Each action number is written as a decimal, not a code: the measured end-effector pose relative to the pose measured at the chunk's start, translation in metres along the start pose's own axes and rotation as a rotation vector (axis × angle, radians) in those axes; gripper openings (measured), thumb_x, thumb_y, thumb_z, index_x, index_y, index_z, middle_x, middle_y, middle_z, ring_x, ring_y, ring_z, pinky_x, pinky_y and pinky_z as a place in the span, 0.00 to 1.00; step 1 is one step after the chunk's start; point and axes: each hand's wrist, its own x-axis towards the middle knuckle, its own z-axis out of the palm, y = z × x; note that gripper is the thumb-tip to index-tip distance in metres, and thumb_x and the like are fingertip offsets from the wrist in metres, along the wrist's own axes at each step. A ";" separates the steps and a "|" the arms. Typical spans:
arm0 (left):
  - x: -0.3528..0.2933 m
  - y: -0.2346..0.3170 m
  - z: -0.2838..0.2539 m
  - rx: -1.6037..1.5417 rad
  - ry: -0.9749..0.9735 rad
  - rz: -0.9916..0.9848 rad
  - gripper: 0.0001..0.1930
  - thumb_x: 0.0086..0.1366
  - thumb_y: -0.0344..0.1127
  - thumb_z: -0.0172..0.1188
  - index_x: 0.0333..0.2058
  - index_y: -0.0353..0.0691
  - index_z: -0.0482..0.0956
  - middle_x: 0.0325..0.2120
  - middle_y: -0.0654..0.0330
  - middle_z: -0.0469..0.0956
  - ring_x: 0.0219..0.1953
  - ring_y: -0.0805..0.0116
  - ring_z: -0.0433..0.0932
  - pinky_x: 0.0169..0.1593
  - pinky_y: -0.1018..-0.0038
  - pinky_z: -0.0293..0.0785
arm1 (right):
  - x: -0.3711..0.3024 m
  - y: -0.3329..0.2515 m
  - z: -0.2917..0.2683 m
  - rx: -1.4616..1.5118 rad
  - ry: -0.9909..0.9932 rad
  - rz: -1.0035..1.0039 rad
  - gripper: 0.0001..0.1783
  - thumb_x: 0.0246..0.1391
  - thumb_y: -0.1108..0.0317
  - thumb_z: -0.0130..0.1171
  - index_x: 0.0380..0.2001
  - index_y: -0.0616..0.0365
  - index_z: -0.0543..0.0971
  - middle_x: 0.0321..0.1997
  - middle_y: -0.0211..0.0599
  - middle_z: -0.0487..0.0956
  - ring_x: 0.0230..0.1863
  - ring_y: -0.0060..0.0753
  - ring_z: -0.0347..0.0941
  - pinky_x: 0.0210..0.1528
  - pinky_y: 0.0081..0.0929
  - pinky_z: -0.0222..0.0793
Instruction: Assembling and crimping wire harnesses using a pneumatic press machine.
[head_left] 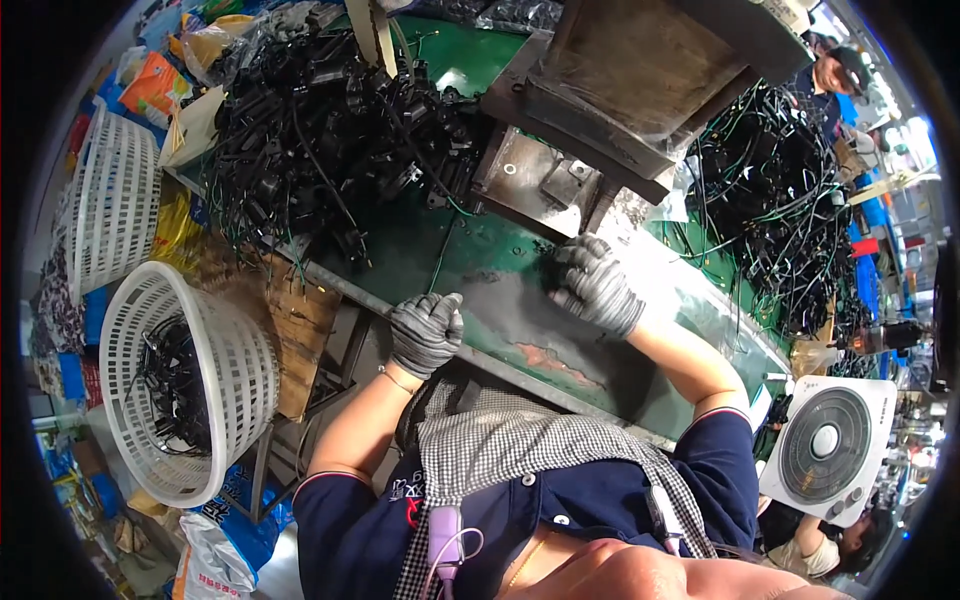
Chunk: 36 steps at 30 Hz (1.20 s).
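Observation:
My left hand (pixel 428 335), in a grey knitted glove, is closed in a fist over the near edge of the green workbench (pixel 400 245). A thin green wire (pixel 441 262) runs from the black pile down to that fist; whether the fingers grip it is hidden. My right hand (pixel 597 287), gloved alike, rests with curled fingers just in front of the press's metal base plate (pixel 520 182). Small dark bits (pixel 545 250) lie at its fingertips; what it holds, if anything, cannot be made out. Above the plate stands the heavy press head (pixel 640 75).
Black wired parts (pixel 320 140) are heaped on the left of the bench, and more (pixel 775 200) on the right. Two white baskets (pixel 190 285) (pixel 115 200) stand at the left, the nearer holding black parts. A white fan (pixel 828 445) is at the right; other people (pixel 835 75) are beyond.

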 end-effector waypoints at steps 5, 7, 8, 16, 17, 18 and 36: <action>-0.002 -0.002 0.001 0.041 -0.043 -0.009 0.08 0.54 0.35 0.55 0.33 0.43 0.78 0.21 0.59 0.75 0.23 0.58 0.75 0.29 0.63 0.73 | 0.006 0.009 0.024 -0.164 0.104 0.001 0.17 0.43 0.56 0.63 0.35 0.54 0.81 0.47 0.44 0.75 0.52 0.54 0.68 0.62 0.58 0.53; 0.000 -0.001 0.001 0.027 -0.031 -0.005 0.08 0.54 0.35 0.55 0.33 0.43 0.78 0.21 0.59 0.74 0.23 0.58 0.74 0.29 0.63 0.72 | 0.011 0.016 0.021 -0.152 0.098 0.028 0.17 0.43 0.56 0.63 0.35 0.54 0.81 0.48 0.44 0.75 0.53 0.53 0.68 0.63 0.57 0.53; 0.000 -0.001 0.001 0.020 -0.023 -0.002 0.08 0.54 0.35 0.56 0.33 0.43 0.78 0.21 0.59 0.74 0.23 0.58 0.74 0.28 0.63 0.72 | 0.014 0.020 0.017 -0.143 0.092 0.052 0.17 0.43 0.56 0.63 0.36 0.54 0.81 0.48 0.44 0.75 0.53 0.53 0.68 0.63 0.57 0.53; 0.000 -0.002 0.002 0.007 -0.024 0.003 0.09 0.59 0.38 0.53 0.33 0.40 0.78 0.21 0.57 0.74 0.23 0.56 0.74 0.29 0.62 0.72 | 0.057 0.027 0.036 -0.418 0.055 0.147 0.16 0.46 0.58 0.62 0.37 0.55 0.81 0.48 0.40 0.76 0.51 0.48 0.69 0.61 0.52 0.58; 0.000 -0.002 0.002 0.010 -0.022 0.006 0.09 0.59 0.38 0.53 0.33 0.40 0.78 0.21 0.57 0.74 0.23 0.56 0.74 0.29 0.62 0.72 | 0.057 0.032 0.045 -0.468 0.081 0.166 0.15 0.48 0.60 0.61 0.38 0.54 0.81 0.47 0.38 0.77 0.49 0.45 0.71 0.58 0.50 0.62; 0.000 -0.002 0.003 0.007 -0.021 0.008 0.09 0.59 0.38 0.53 0.33 0.40 0.78 0.21 0.57 0.74 0.24 0.56 0.74 0.30 0.62 0.72 | 0.057 0.038 0.049 -0.471 0.086 0.166 0.15 0.48 0.60 0.61 0.38 0.54 0.81 0.47 0.38 0.77 0.49 0.45 0.71 0.58 0.50 0.62; -0.003 0.000 0.003 0.042 -0.046 -0.003 0.10 0.57 0.35 0.55 0.37 0.40 0.79 0.24 0.54 0.76 0.27 0.53 0.76 0.34 0.62 0.74 | 0.000 -0.005 -0.035 1.075 0.342 0.731 0.06 0.51 0.73 0.58 0.33 0.61 0.77 0.28 0.34 0.78 0.28 0.27 0.74 0.32 0.27 0.72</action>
